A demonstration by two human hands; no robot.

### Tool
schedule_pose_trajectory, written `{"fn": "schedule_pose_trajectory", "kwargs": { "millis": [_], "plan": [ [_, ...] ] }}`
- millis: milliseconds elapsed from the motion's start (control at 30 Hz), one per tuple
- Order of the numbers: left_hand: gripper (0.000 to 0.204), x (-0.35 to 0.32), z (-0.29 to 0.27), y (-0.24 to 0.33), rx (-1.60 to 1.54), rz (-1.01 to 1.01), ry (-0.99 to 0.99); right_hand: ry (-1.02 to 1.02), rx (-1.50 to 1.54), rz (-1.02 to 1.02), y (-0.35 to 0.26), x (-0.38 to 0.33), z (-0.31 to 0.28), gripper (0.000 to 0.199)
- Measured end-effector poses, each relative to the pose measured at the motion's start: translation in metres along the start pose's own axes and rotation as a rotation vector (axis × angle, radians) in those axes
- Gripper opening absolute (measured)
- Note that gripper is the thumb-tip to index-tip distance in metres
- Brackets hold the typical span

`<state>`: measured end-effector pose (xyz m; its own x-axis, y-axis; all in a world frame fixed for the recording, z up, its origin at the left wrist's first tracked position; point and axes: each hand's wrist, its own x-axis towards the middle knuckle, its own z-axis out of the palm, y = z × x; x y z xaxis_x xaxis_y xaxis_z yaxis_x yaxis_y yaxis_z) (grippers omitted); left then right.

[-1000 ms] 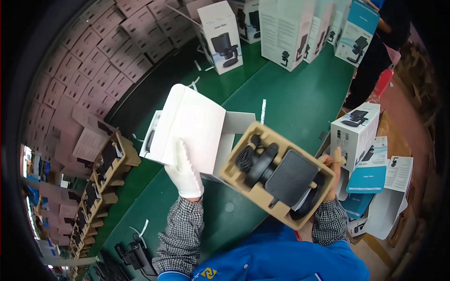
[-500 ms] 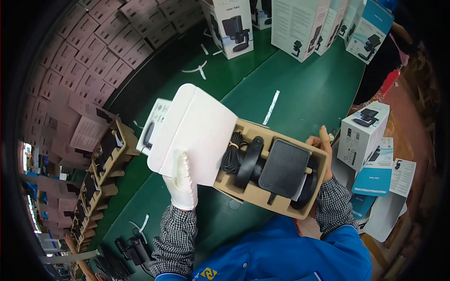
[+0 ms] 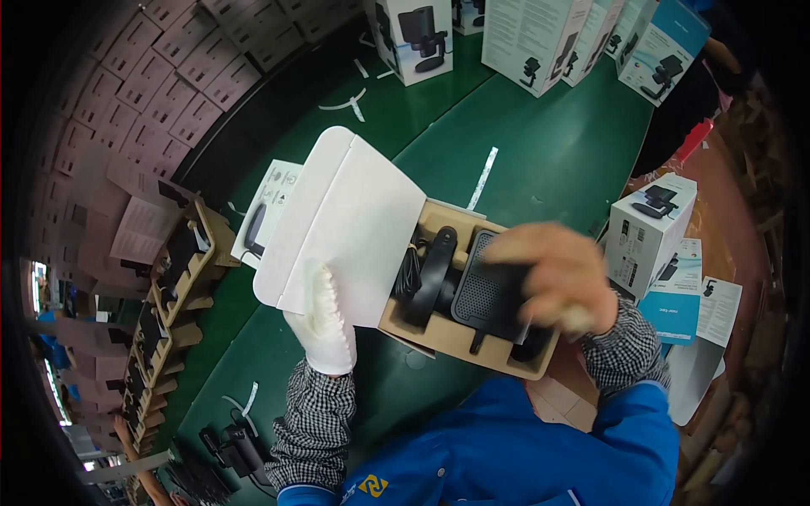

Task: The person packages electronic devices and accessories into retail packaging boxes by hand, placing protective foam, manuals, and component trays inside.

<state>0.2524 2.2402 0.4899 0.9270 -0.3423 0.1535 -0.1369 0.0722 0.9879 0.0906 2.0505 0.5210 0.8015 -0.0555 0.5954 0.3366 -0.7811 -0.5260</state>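
Observation:
An open white box point(image 3: 354, 219) lies tilted in front of me, its flaps spread to the left. Its brown moulded tray point(image 3: 439, 344) holds a bundled black cable point(image 3: 408, 275), a black curved stand piece point(image 3: 435, 274) and a black microphone point(image 3: 477, 291) with a perforated face. My left hand point(image 3: 325, 329), in a white glove, grips the white flap with the thumb on top; its other fingers are hidden underneath. Bare and smeared by motion, my right hand point(image 3: 561, 274) is over the tray's right end and covers part of the microphone. Whether it touches anything is unclear.
Upright printed boxes point(image 3: 531, 42) stand at the back of the green table point(image 3: 439, 164). More boxes point(image 3: 650, 236) and opened cartons are at the right. Filled brown trays point(image 3: 181, 278) line the left edge. Black adapters with cables point(image 3: 236, 451) lie at lower left.
My right hand has left the tray's right outer edge and swung in over the microphone. My left hand keeps its grip on the flap, and the box has shifted slightly left.

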Motion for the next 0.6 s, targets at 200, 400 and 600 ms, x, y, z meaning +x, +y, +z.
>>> {"fn": "schedule_pose_trajectory", "kwargs": {
  "millis": [200, 400, 600],
  "plan": [
    [0.049, 0.003, -0.007, 0.015, 0.071, 0.010, -0.101, -0.412, -0.051, -0.181, -0.001, 0.030, 0.052, 0.029],
    [0.048, 0.005, -0.009, 0.014, 0.148, 0.080, -0.131, -0.621, -0.068, -0.170, 0.005, 0.049, 0.061, 0.026],
    [0.045, 0.006, -0.005, 0.011, 0.105, 0.081, -0.217, -0.367, 0.063, -0.047, -0.010, 0.046, 0.005, 0.025]
  ]
}}
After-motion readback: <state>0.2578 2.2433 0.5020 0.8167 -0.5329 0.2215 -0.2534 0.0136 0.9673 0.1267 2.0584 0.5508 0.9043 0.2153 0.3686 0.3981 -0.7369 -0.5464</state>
